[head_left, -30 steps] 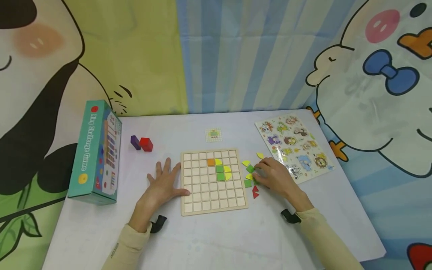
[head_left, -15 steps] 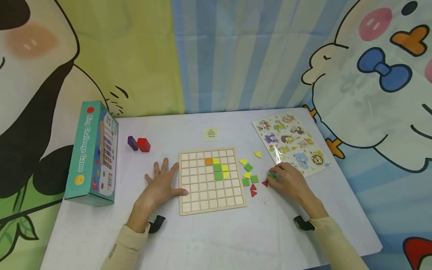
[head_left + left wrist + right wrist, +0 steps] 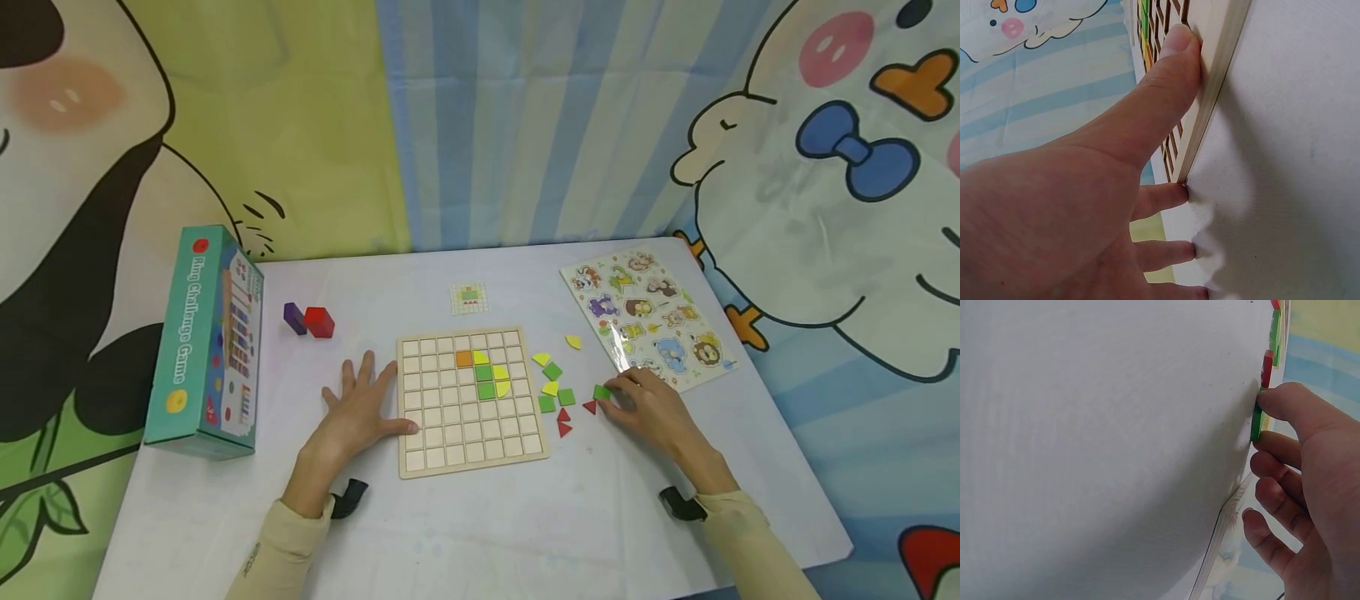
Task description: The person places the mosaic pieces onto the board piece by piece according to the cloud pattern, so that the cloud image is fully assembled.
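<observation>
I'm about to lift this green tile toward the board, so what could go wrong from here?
The right hand pinches the green tile only by its thin edges, so it may slip. A red triangle lies right beside it and could get knocked. The left hand only rests against the board, which might slide.

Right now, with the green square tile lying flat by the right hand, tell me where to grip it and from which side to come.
Pinch the green square tile by two opposite side edges, coming from above and from its right, where the right hand already has thumb and forefinger on it. It is thin and flat on the table, so only its edges offer purchase. A red triangle lies close by, so the left approach looks more crowded.
</observation>
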`<state>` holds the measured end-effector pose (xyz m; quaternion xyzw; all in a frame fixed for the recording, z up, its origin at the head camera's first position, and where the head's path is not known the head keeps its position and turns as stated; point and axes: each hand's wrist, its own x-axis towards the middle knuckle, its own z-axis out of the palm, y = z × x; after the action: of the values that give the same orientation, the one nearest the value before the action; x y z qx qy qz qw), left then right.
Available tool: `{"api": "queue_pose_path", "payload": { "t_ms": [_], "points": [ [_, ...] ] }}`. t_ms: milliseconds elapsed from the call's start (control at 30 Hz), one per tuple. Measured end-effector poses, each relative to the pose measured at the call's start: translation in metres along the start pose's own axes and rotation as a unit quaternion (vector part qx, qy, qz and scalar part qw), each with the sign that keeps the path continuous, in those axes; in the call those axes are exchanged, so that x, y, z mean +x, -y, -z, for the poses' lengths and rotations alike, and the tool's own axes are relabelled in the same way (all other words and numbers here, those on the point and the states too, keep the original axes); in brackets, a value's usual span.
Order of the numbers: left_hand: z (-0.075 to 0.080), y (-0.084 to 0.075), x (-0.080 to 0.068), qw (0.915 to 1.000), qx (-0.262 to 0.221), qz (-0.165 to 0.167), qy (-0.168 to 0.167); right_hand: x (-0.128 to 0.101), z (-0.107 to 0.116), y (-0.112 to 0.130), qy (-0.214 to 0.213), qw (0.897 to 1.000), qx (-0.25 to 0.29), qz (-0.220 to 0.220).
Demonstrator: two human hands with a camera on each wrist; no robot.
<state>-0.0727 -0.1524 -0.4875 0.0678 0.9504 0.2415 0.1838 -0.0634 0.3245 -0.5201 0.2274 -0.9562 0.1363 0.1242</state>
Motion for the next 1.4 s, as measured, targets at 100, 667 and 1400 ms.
{"api": "queue_pose_path", "payload": {
  "t_ms": [100,667,1400],
  "points": [
    [0.001,0.0,0.0,1.0,-0.004,0.0,-0.002,0.001,0.0,0.0,0.0,1.0,0.004,-0.002],
    [0.002,-0.002,-0.003,1.0,0.003,0.002,-0.002,0.018,0.002,0.004,-0.022,0.998,0.027,0.043],
    [0.001,-0.001,-0.005,1.0,0.004,0.003,-0.001,0.094,-0.026,0.064,-0.023,0.986,0.091,0.14]
  ]
}}
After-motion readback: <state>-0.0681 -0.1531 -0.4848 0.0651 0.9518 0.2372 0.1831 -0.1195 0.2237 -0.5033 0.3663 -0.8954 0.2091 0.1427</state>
